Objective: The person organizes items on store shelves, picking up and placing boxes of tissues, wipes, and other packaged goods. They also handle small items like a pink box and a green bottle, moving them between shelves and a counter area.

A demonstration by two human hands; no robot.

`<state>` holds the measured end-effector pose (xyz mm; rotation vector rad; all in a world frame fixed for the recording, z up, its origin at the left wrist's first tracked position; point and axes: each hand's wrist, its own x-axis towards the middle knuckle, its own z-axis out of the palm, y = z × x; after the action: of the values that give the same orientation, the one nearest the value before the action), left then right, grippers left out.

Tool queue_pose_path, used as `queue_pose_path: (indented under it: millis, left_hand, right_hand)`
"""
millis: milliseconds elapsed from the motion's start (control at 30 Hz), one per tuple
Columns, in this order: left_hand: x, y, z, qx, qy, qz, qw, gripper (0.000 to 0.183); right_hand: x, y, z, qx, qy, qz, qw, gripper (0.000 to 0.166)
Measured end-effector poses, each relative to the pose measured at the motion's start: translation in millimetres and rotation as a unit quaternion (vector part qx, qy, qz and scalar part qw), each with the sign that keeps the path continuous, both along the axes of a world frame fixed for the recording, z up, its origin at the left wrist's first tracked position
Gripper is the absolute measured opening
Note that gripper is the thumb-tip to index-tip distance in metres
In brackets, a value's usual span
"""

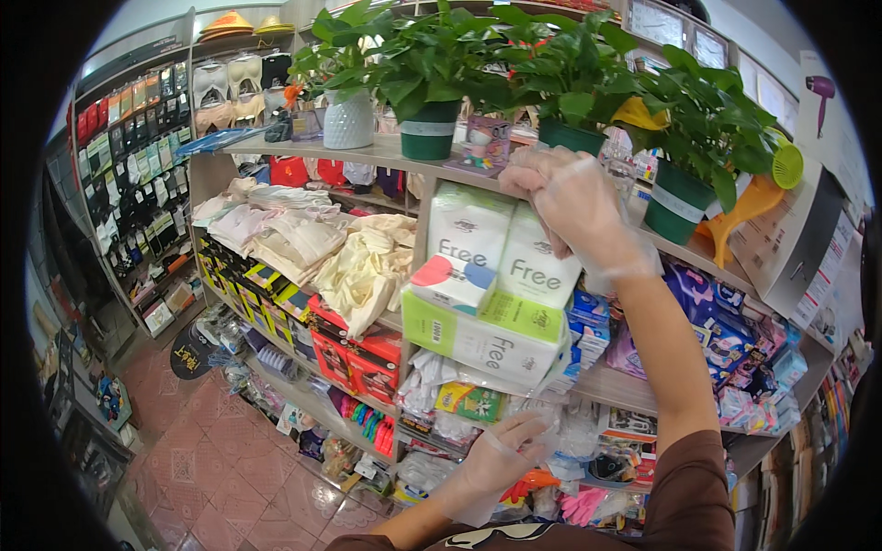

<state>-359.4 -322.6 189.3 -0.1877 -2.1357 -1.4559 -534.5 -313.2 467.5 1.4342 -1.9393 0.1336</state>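
My right hand (568, 200), in a clear plastic glove, is at the front edge of the wooden top shelf (475, 172). Its fingers are closed on a crumpled pinkish cloth (553, 234), which hangs partly over white-and-green tissue packs (537, 275). A green plant pot (572, 136) stands just behind that hand, and a small figurine (480, 148) is to its left. Lower down, my gloved left hand (506, 448) holds nothing visible, its fingers loosely spread. It hovers before the lower shelf, near a yellow-and-green packet (470, 401) and bagged goods.
More potted plants (431, 131) line the top shelf, with a white textured pot (348, 120) at the left. An orange plastic item (741, 213) and a large box (785, 241) occupy the right end. Folded garments (289, 234) fill the left shelf. Tiled floor (227, 448) lies lower left.
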Motion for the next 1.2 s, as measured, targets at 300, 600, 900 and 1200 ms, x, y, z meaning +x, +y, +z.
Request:
queue_pose_path:
  millis: [300, 600, 900, 1200]
  left_hand:
    - [30.0, -59.2, 12.9, 0.067, -0.030, 0.022, 0.997, 0.031]
    - [-86.3, -211.4, 138.1, -0.373, 0.323, 0.304, 0.815, 0.023]
    - [-178.1, -203.6, 247.1, -0.538, 0.143, 0.366, 0.746, 0.012]
    - [-202.3, -219.2, 231.5, -0.300, 0.208, 0.225, 0.903, 0.018]
  right_hand:
    - [-43.8, -40.7, -16.9, 0.123, -0.018, -0.091, 0.988, 0.035]
    - [79.4, 33.5, -44.0, -0.025, -0.490, 0.120, 0.863, 0.031]
    - [127.0, 149.2, -123.7, -0.087, -0.441, -0.003, 0.893, 0.034]
    - [121.1, 184.1, -149.7, -0.151, -0.475, 0.010, 0.867, 0.033]
